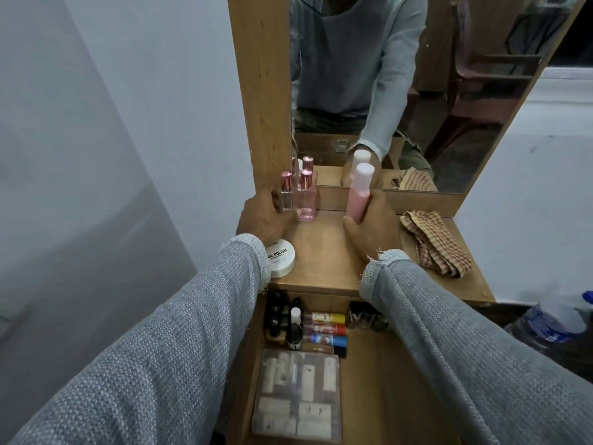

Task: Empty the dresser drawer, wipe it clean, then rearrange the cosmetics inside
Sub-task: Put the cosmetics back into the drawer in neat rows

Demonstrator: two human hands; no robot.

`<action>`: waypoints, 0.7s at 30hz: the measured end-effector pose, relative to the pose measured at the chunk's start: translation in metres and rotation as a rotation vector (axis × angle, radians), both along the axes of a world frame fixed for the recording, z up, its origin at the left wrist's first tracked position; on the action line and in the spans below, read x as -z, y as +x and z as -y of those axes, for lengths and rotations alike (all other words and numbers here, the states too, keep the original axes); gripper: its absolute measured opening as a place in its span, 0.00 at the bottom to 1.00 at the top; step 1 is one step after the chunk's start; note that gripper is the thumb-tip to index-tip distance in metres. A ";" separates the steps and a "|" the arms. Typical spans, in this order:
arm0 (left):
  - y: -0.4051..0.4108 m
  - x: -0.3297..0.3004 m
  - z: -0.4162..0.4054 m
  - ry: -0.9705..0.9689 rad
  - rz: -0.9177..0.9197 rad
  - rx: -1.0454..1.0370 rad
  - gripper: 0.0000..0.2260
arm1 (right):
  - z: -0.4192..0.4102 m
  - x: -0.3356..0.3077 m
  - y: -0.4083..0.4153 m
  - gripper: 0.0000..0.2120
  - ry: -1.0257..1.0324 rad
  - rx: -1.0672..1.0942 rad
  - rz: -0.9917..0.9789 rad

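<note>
Right hand (369,226) of mine grips a pink bottle (359,200) with a white cap, upright, its base just above the dresser top (324,248). At nine o'clock from it, my left hand (263,216) curls round a clear bottle (286,195) with a rose cap, touching a pink square bottle (306,203) beside it. At three o'clock lies a checked cloth (433,242). A white nail-polish-remover tub (282,256) sits at my left wrist. At six o'clock the open drawer (385,380) holds small dark bottles, coloured tubes (327,329) and a clear pouch (298,396)

Dresser top (324,252) bears bottles (306,195) (pink), cloth (433,239).
</note>
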State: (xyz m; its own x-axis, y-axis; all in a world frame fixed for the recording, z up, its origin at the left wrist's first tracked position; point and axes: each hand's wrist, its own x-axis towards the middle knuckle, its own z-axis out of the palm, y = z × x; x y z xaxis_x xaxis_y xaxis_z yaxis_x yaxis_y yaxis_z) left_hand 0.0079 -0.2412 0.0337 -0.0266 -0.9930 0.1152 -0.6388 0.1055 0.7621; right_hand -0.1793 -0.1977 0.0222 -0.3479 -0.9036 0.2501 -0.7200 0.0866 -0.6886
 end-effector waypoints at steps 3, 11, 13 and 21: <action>0.003 0.001 -0.006 -0.055 -0.105 0.006 0.25 | -0.017 0.000 0.007 0.30 -0.128 0.087 0.140; 0.009 0.001 -0.009 -0.272 -0.038 0.149 0.27 | -0.029 -0.002 0.050 0.17 -0.466 -0.264 -0.236; 0.010 -0.002 -0.007 -0.287 -0.017 0.189 0.26 | -0.011 -0.010 0.057 0.21 -0.454 -0.284 -0.283; 0.012 -0.005 -0.008 -0.329 0.053 0.276 0.25 | 0.019 -0.007 0.064 0.31 -0.283 -0.277 -0.297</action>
